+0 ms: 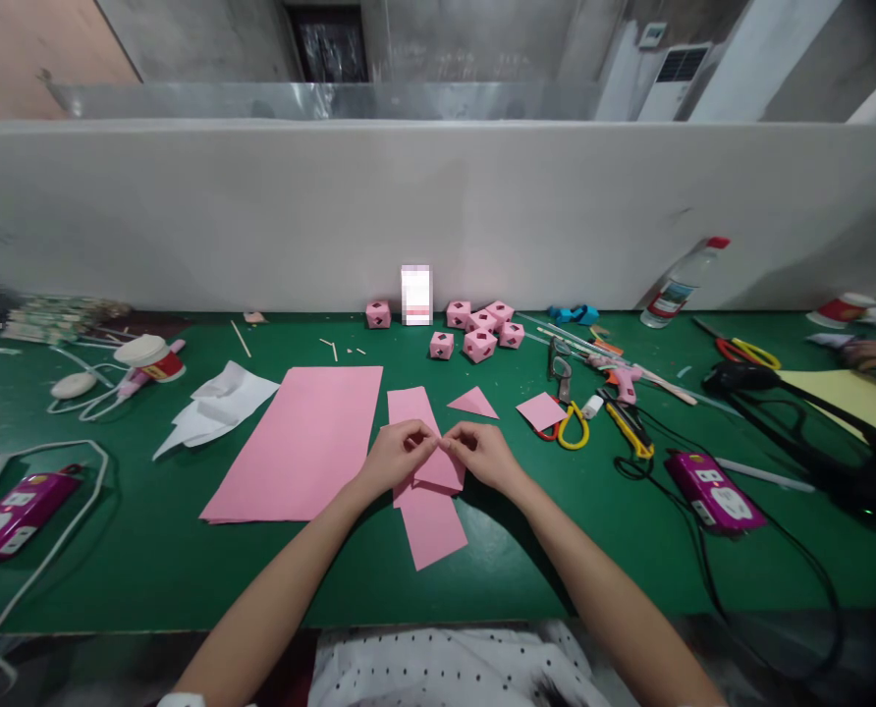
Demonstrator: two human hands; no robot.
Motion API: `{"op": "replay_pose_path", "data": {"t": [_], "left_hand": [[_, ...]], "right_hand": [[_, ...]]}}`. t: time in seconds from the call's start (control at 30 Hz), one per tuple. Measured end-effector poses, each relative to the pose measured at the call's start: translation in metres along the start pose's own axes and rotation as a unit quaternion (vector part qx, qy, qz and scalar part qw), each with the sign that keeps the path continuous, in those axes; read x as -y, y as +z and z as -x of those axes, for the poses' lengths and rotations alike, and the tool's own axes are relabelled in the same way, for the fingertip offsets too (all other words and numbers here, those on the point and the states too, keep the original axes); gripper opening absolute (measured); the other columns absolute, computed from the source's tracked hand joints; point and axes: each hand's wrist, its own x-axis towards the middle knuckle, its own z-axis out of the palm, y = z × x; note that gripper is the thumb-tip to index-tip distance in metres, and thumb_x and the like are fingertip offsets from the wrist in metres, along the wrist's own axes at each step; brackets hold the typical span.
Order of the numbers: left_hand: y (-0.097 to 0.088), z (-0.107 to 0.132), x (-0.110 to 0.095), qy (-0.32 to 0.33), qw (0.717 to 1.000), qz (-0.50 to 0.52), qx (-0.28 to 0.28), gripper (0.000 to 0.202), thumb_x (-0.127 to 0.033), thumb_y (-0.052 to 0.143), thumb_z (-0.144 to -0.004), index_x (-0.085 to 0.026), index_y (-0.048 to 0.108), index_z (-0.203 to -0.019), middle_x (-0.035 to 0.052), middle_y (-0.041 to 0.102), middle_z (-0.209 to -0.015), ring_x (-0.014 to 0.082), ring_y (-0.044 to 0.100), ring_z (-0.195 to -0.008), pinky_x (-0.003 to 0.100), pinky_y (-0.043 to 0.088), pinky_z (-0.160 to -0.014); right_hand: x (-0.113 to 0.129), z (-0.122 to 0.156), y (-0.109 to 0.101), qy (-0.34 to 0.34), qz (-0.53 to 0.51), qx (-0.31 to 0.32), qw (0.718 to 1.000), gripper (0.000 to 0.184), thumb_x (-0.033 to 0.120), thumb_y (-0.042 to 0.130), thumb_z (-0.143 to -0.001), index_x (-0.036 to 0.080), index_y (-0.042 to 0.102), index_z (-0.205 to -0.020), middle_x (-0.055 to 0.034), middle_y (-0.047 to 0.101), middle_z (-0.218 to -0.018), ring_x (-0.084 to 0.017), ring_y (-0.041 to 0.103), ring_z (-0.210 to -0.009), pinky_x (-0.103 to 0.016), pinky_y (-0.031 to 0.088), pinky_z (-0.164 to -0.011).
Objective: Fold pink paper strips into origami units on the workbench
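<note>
My left hand (404, 455) and my right hand (480, 454) meet over the middle of the green table, thumbs and fingertips pinched on a piece of pink paper (442, 475). Under and around it lie more pink paper strips (433, 530), one reaching toward the table's front edge. A folded pink triangle (476, 403) rests just beyond my right hand. Left of my left hand is a stack of large pink sheets (305, 442). Several folded pink paper cubes (480, 344) with diamond-shaped openings stand at the back, beside a bright, blurred-out upright screen (416, 295).
To the right, a pink square (541, 411) partly covers yellow-and-red scissors (574, 429), near a pink glue gun (622, 379), a yellow cutter (633, 432) and a purple power strip (714, 491). On the left are crumpled white paper (217, 409) and a paper cup (150, 357).
</note>
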Motion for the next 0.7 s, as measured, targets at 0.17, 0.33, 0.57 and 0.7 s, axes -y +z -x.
{"op": "replay_pose_path", "data": {"t": [0.17, 0.33, 0.57, 0.7], "left_hand": [[-0.0017, -0.0006, -0.0025, 0.004, 0.999, 0.018, -0.035, 0.022, -0.035, 0.056, -0.085, -0.016, 0.067, -0.078, 0.0023, 0.067, -0.076, 0.0133, 0.059, -0.068, 0.023, 0.045, -0.061], [-0.0027, -0.0005, -0.0039, -0.003, 0.999, 0.025, -0.027, 0.023, -0.036, 0.056, -0.085, -0.016, 0.066, -0.079, 0.0023, 0.066, -0.075, 0.0132, 0.057, -0.067, 0.023, 0.043, -0.060], [-0.0021, -0.0008, -0.0044, -0.004, 0.999, 0.030, -0.018, 0.022, -0.035, 0.057, -0.086, -0.016, 0.066, -0.082, 0.0021, 0.065, -0.077, 0.0125, 0.056, -0.069, 0.022, 0.042, -0.062], [-0.0027, -0.0012, -0.0033, -0.003, 0.999, 0.027, -0.035, 0.020, -0.033, 0.057, -0.085, -0.016, 0.066, -0.080, 0.0025, 0.065, -0.078, 0.0132, 0.057, -0.071, 0.022, 0.043, -0.063]], "right_hand": [[-0.0037, -0.0028, 0.0009, 0.011, -0.043, -0.025, 0.999, 0.022, 0.036, 0.061, -0.081, 0.016, 0.068, -0.078, -0.0024, 0.066, -0.070, -0.013, 0.055, -0.060, -0.024, 0.039, -0.055], [-0.0064, -0.0029, -0.0005, 0.003, -0.040, -0.032, 0.999, 0.020, 0.035, 0.061, -0.081, 0.016, 0.067, -0.078, -0.0017, 0.066, -0.070, -0.012, 0.053, -0.059, -0.023, 0.039, -0.055], [-0.0075, -0.0038, 0.0025, 0.014, -0.064, -0.031, 0.997, 0.022, 0.038, 0.063, -0.079, 0.016, 0.067, -0.077, -0.0012, 0.064, -0.067, -0.012, 0.053, -0.057, -0.023, 0.040, -0.054], [-0.0089, -0.0042, 0.0027, 0.025, -0.095, -0.034, 0.995, 0.022, 0.038, 0.064, -0.078, 0.016, 0.065, -0.076, -0.0005, 0.062, -0.064, -0.012, 0.053, -0.055, -0.022, 0.039, -0.050]]}}
